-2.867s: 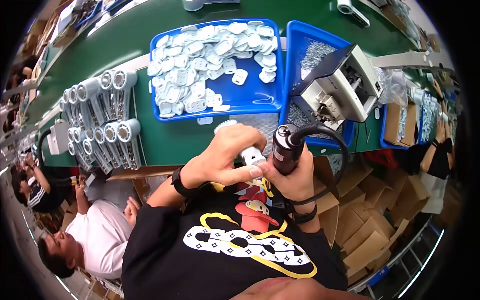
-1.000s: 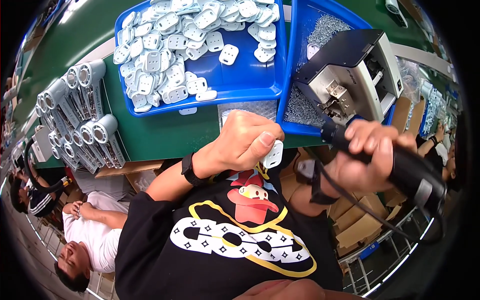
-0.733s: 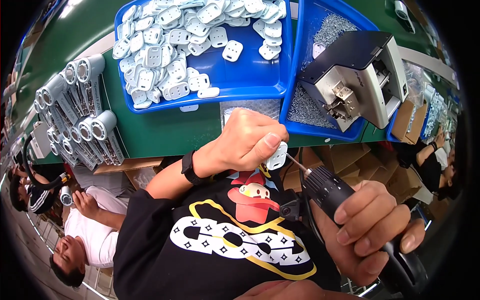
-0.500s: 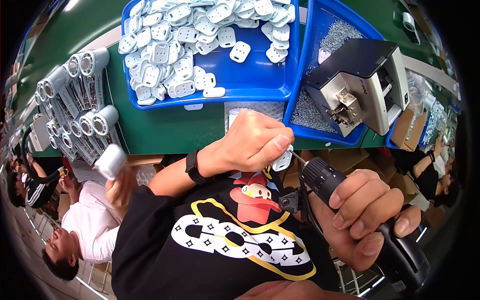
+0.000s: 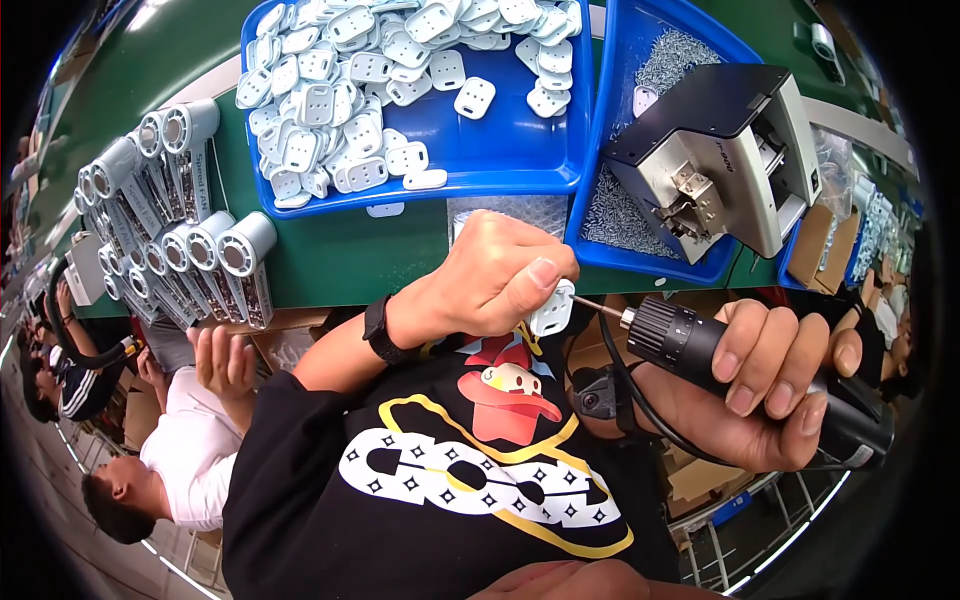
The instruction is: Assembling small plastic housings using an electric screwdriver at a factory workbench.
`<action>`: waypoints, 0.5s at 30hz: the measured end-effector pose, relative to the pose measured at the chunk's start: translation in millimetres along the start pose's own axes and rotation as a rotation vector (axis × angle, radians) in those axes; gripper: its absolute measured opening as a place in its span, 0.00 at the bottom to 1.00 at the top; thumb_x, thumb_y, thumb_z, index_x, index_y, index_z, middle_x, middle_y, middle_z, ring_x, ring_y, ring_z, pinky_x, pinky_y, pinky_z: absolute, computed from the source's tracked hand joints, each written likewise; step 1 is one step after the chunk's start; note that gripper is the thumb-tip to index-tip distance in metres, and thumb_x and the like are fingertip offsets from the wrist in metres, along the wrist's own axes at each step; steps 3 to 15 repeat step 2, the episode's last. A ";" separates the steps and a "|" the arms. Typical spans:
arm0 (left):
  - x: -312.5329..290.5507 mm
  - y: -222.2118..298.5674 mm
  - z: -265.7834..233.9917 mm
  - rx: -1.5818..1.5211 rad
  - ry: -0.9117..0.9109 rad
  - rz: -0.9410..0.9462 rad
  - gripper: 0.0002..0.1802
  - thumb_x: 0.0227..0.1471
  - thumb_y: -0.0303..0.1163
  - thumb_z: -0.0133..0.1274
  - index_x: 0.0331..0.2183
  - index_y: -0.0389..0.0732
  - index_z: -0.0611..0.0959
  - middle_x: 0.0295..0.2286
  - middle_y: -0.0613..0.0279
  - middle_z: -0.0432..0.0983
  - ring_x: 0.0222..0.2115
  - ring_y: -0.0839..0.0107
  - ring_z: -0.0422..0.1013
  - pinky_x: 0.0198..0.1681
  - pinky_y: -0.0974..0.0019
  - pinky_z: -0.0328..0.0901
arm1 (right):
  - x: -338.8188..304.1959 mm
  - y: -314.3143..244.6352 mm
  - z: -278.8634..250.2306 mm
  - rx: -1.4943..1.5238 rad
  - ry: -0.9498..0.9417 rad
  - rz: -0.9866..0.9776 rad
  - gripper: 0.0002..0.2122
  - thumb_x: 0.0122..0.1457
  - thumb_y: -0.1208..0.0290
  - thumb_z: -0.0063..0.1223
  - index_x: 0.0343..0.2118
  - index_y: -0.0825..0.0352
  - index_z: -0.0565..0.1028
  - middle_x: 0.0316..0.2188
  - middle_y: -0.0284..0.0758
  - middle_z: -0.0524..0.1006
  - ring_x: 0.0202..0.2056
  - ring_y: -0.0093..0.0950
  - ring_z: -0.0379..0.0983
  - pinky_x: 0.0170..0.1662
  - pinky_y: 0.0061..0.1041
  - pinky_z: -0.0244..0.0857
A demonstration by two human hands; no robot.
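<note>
My left hand (image 5: pixel 500 275), fingers closed, pinches a small white plastic cover plate (image 5: pixel 552 314) in front of my chest. The plate has rounded corners and small holes and is partly hidden by my thumb. My right hand (image 5: pixel 765 390) is wrapped round a black electric screwdriver (image 5: pixel 672 332) with a ribbed collar. Its thin metal bit (image 5: pixel 598 305) points left, its tip close to the plate's right edge; whether they touch I cannot tell.
A blue tray (image 5: pixel 510 188) of similar white plates lies ahead. Beside it, a blue bin (image 5: pixel 600 40) of small screws holds a screw feeder machine (image 5: pixel 690 130). White handheld fans (image 5: pixel 245 250) stand in rows at left, near a co-worker's hand (image 5: pixel 225 360). A black cable (image 5: pixel 625 385) hangs near my right wrist.
My right hand and the screwdriver have moved right and slightly up; my left hand shifted slightly left with the plate. The co-worker's white fan now stands in the row, their hand off it.
</note>
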State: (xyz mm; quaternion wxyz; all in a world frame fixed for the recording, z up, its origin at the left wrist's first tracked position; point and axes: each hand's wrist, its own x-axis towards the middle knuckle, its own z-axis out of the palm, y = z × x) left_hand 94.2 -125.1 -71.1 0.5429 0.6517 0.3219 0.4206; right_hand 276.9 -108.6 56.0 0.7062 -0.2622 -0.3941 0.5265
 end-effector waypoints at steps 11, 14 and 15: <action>-0.8 -0.8 -1.7 -0.005 -0.013 0.004 0.32 0.65 0.46 0.30 0.23 0.34 0.80 0.19 0.52 0.74 0.19 0.54 0.73 0.24 0.59 0.66 | 0.2 3.1 -4.5 0.038 -0.011 0.034 0.14 0.61 0.66 0.50 0.46 0.64 0.63 0.25 0.27 0.69 0.21 0.21 0.67 0.33 0.26 0.67; -0.8 -0.8 -1.7 -0.005 -0.013 0.004 0.32 0.65 0.46 0.30 0.23 0.34 0.80 0.19 0.52 0.74 0.19 0.54 0.73 0.24 0.59 0.66 | 0.2 3.1 -4.5 0.038 -0.011 0.034 0.14 0.61 0.66 0.50 0.46 0.64 0.63 0.25 0.27 0.69 0.21 0.21 0.67 0.33 0.26 0.67; -0.8 -0.8 -1.7 -0.005 -0.013 0.004 0.32 0.65 0.46 0.30 0.23 0.34 0.80 0.19 0.52 0.74 0.19 0.54 0.73 0.24 0.59 0.66 | 0.2 3.1 -4.5 0.038 -0.011 0.034 0.14 0.61 0.66 0.50 0.46 0.64 0.63 0.25 0.27 0.69 0.21 0.21 0.67 0.33 0.26 0.67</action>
